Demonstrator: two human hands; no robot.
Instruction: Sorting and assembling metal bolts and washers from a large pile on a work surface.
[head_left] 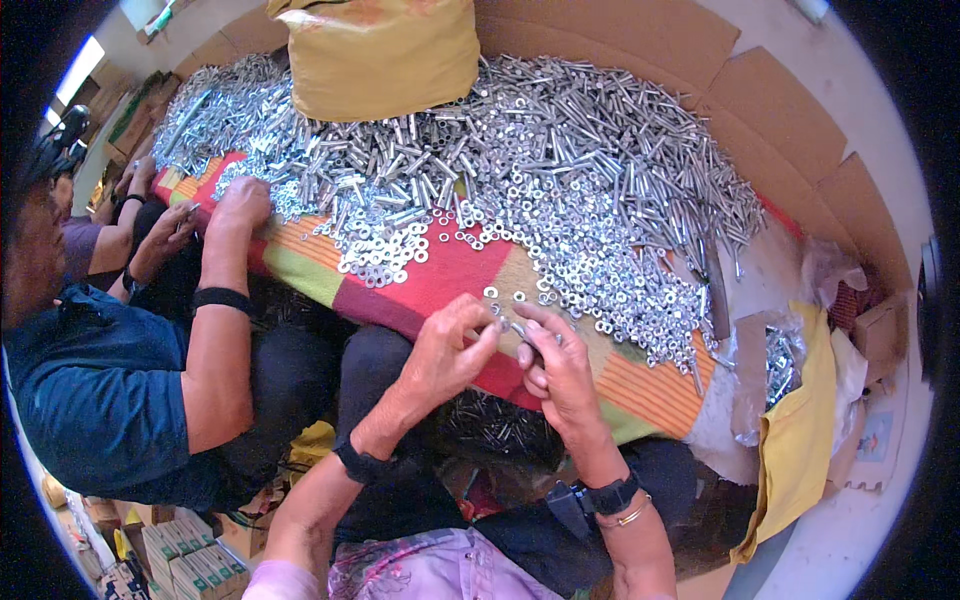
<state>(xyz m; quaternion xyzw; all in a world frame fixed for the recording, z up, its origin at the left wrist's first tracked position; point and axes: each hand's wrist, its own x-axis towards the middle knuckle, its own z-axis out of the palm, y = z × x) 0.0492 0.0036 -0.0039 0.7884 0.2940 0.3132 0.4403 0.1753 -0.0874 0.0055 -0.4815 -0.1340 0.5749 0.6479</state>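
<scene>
Washers (pixel 385 255) lay on the patterned cloth (pixel 450 275), apparently within easy reach; fingers of the left hand (pixel 447 348) were pinched narrow, contents unclear, near the right hand (pixel 560 368), whose fingers held a bolt (pixel 518 329) above the cloth, seemingly to steady it.

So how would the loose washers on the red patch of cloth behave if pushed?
The washers would probably spread apart, since they lie loose and overlapping. Lying mostly flat on the cloth, they'd likely slide rather than roll. Their metallic shine suggests stiffness.
</scene>
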